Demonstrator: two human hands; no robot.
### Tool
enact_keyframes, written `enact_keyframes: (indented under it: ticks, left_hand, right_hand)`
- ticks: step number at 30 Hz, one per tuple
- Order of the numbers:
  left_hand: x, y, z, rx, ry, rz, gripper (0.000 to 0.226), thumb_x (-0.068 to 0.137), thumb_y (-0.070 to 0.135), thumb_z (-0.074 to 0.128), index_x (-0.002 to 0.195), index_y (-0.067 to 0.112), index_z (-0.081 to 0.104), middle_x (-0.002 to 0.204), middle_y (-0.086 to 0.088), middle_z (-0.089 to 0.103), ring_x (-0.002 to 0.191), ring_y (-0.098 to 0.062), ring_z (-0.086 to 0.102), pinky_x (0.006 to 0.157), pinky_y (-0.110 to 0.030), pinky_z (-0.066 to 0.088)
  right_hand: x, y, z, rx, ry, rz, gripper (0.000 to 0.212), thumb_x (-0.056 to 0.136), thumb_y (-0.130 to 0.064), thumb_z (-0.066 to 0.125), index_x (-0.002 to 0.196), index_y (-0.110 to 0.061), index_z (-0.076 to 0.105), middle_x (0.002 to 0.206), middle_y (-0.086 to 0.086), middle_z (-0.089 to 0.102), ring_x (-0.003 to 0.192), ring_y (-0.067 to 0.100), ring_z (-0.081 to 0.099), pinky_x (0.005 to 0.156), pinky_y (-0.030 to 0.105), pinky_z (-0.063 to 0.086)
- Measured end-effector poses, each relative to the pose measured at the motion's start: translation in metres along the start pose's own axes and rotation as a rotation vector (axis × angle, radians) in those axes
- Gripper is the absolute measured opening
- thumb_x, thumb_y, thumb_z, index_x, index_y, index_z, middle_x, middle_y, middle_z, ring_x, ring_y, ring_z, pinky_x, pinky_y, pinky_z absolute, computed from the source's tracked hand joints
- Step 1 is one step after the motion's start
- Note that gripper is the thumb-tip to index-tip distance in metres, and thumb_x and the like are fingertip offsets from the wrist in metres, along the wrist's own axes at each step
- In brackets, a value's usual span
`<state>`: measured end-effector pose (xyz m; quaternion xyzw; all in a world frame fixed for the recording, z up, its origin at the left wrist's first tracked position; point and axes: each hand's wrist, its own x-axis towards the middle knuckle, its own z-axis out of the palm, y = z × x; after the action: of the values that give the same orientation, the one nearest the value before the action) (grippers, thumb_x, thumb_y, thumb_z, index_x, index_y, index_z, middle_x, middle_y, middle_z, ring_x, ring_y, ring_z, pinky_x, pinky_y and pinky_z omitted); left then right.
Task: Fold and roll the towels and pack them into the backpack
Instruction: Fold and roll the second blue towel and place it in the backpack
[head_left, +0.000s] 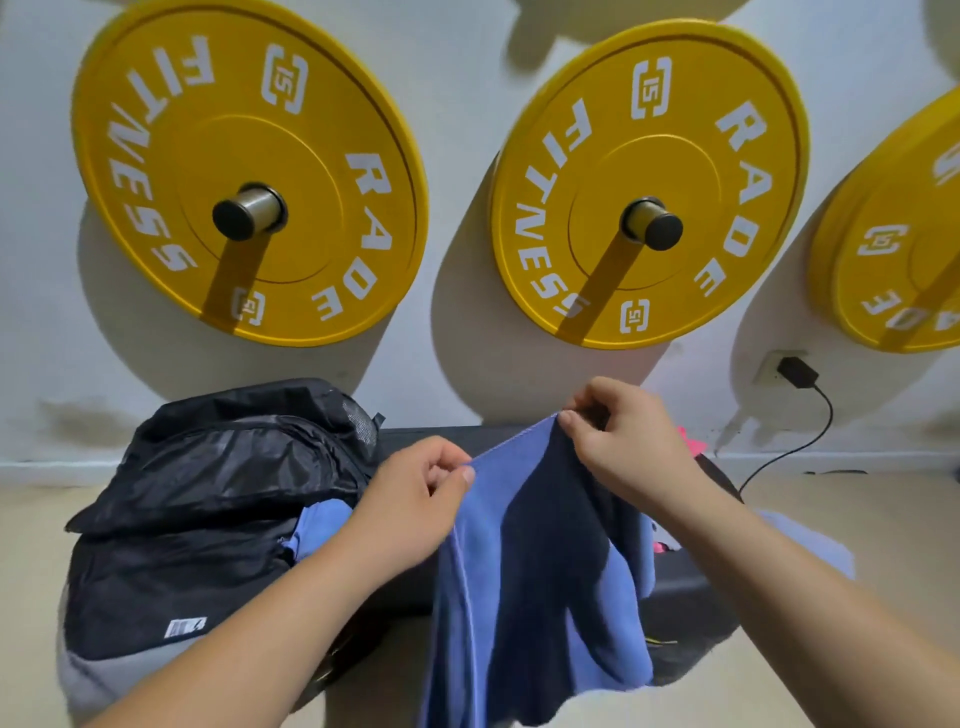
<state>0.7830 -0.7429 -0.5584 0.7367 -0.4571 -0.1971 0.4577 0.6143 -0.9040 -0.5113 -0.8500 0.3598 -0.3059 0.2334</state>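
Left hand (421, 483), right hand (618, 431) pinching one soft blue towel (519, 561) by top edge; one crinkly black backpack (218, 493) beside; three round yellow plates (311, 130).

Backpack (208, 493) on black bench (685, 592)

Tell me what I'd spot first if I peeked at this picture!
Three big yellow weight plates hang across the wall at the top. Below them, in the middle, the left hand and the right hand pinch the top edge of a blue towel and hold it up. A black backpack lies at the left.
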Motion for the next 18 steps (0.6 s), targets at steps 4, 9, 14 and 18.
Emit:
enact_keyframes:
  ticks: [4, 9, 14, 18]
  left_hand:
    - [0.007, -0.005, 0.011, 0.004, -0.139, -0.041, 0.010, 0.092, 0.023, 0.065, 0.082, 0.020, 0.064, 0.046, 0.009, 0.044, 0.043, -0.011, 0.035, 0.048, -0.024, 0.035]
    - [0.026, -0.027, 0.021, 0.440, -0.158, -0.045, 0.012, 0.064, 0.025, 0.053, 0.073, 0.031, 0.057, 0.058, 0.010, 0.061, 0.060, -0.016, 0.057, 0.059, -0.035, 0.055]
    - [0.041, -0.051, 0.018, 0.569, -0.099, -0.121, 0.014, 0.060, 0.026, 0.048, 0.068, 0.015, 0.053, 0.056, 0.000, 0.055, 0.062, -0.026, 0.052, 0.056, -0.035, 0.050]
    - [0.042, -0.055, 0.006, 0.504, -0.063, -0.197, 0.008, 0.070, 0.018, 0.053, 0.066, 0.012, 0.055, 0.053, 0.000, 0.047, 0.058, -0.022, 0.040, 0.052, -0.028, 0.039]
  right_hand:
    - [0.007, 0.031, 0.007, -0.023, 0.061, 0.109, 0.024, 0.092, -0.028, 0.065, 0.073, -0.022, 0.050, 0.065, -0.009, 0.057, 0.068, 0.014, 0.056, 0.062, 0.035, 0.045]
    - [0.016, 0.051, 0.019, -0.017, 0.066, 0.189, 0.021, 0.095, -0.031, 0.061, 0.080, -0.022, 0.050, 0.069, -0.006, 0.057, 0.068, 0.011, 0.055, 0.064, 0.036, 0.047]
    - [0.021, 0.074, 0.025, 0.097, 0.106, 0.394, 0.015, 0.096, -0.026, 0.058, 0.084, -0.018, 0.053, 0.075, 0.001, 0.061, 0.067, 0.017, 0.054, 0.065, 0.036, 0.046]
    - [0.021, 0.092, 0.022, 0.154, 0.152, 0.557, 0.015, 0.094, -0.020, 0.056, 0.086, -0.007, 0.055, 0.071, 0.003, 0.056, 0.064, 0.019, 0.048, 0.058, 0.031, 0.037]
